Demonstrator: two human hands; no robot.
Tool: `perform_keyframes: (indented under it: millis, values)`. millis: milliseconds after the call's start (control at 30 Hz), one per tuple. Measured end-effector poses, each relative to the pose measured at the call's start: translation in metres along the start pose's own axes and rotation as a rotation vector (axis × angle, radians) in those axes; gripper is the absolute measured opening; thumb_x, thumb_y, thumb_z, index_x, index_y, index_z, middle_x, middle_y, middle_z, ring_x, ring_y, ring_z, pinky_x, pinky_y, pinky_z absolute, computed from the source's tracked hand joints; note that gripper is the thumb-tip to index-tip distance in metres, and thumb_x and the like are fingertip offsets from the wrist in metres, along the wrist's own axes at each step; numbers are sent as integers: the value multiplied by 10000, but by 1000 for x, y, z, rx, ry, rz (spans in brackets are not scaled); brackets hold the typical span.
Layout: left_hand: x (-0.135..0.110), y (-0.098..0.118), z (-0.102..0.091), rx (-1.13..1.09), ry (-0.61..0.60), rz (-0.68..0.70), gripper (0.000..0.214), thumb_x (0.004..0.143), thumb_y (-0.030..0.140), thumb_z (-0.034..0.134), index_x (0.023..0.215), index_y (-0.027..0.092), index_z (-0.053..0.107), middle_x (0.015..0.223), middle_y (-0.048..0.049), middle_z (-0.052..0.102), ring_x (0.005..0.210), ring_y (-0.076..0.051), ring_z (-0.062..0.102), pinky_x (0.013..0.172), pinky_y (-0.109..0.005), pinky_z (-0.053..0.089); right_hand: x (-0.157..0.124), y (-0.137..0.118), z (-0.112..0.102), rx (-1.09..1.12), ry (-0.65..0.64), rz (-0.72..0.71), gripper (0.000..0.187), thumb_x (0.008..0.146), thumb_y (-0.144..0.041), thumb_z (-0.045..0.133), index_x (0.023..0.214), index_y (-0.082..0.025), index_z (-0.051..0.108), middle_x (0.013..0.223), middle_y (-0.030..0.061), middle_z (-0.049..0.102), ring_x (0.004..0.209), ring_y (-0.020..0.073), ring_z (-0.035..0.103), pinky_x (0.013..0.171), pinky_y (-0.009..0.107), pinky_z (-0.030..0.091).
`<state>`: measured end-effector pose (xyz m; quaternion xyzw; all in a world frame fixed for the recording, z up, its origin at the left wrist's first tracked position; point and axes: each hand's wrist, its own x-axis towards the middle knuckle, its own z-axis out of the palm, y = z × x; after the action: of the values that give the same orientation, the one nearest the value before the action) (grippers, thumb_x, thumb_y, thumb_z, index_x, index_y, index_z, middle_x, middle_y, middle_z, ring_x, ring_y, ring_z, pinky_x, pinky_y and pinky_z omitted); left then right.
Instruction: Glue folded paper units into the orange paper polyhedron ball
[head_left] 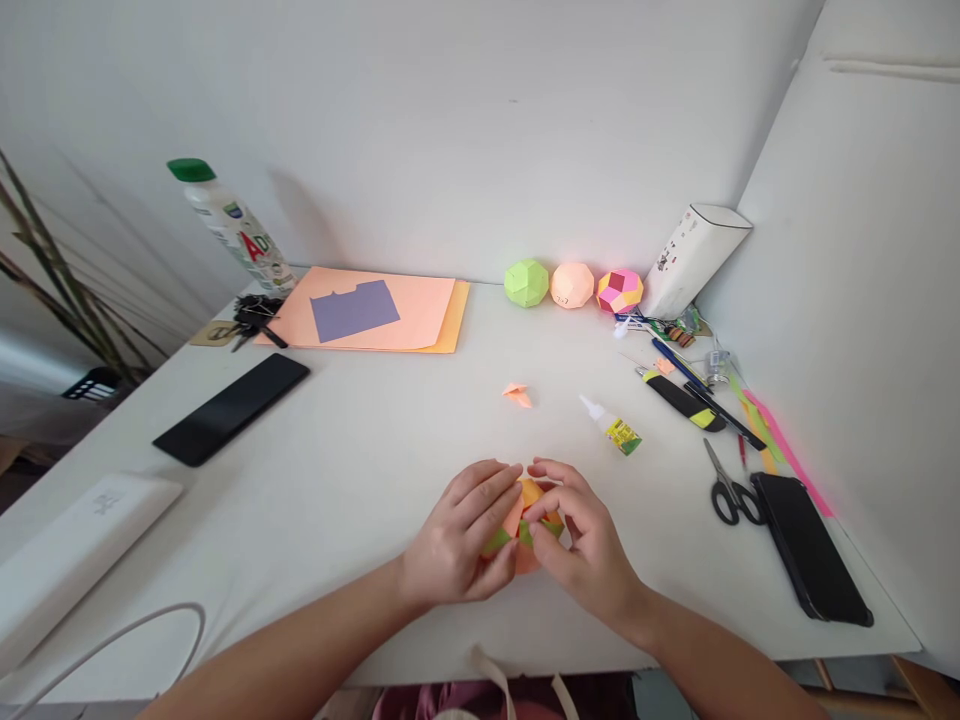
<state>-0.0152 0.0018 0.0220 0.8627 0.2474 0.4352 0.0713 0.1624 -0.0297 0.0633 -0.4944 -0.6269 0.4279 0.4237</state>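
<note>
Between my two hands, near the front of the table, is a folded paper ball [529,492] in orange, peach and green. My left hand [469,530] wraps its left side, fingers lying over the top and thumb at the front. From the right, my right hand [581,535] curls its fingers and thumb onto the ball's top and side. Much of the ball is hidden by the fingers. Beyond the hands lies a small folded peach paper piece [517,394]. A small glue bottle [613,427] with a white nozzle rests to its right.
Green [526,283], peach [572,285] and multicoloured [620,291] paper balls line the wall. Peach sheets [427,310] lie back left, near a black phone [232,408]. On the right are a cutter [680,399], scissors [731,490] and a dark phone [810,550].
</note>
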Motion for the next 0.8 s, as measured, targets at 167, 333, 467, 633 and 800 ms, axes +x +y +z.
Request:
perform_keyframes:
  millis: [167,333,467,633,800]
  values:
    - [0,0,1,-9,1,8,470,790,142,509,1252,63,479,1199,-232,576,1106,-341,532,893,-555,516,-1,1,0,10,-13,45,116,765,-118,563,776,-230,590,1237,94,536,1249,256,494,988,416,439]
    - [0,0,2,-12,9,8,477,783,129,509,1254,65,478,1201,-231,573,1109,-342,529,892,-557,517,0,2,-5,52,-60,124,86,778,-149,584,794,-233,579,1289,88,508,1280,248,462,1015,409,410]
    - [0,0,1,-8,12,13,468,788,128,497,1252,65,477,1185,-230,576,1105,-341,528,878,-551,524,5,1,-10,121,-163,218,112,810,-164,576,722,-224,613,1327,73,500,1324,242,411,1000,367,419]
    - [1,0,1,-15,11,24,457,795,138,490,1246,62,483,1170,-227,583,1095,-338,534,873,-546,527,8,-3,-12,222,-242,314,159,826,-175,571,702,-213,661,1366,55,477,1235,231,503,923,327,474]
    - [1,1,1,-11,13,25,441,804,143,495,1237,60,489,1162,-228,594,1090,-335,544,874,-541,528,7,-8,-12,232,-247,383,173,845,-192,545,746,-216,685,1383,38,466,1162,217,546,901,315,488]
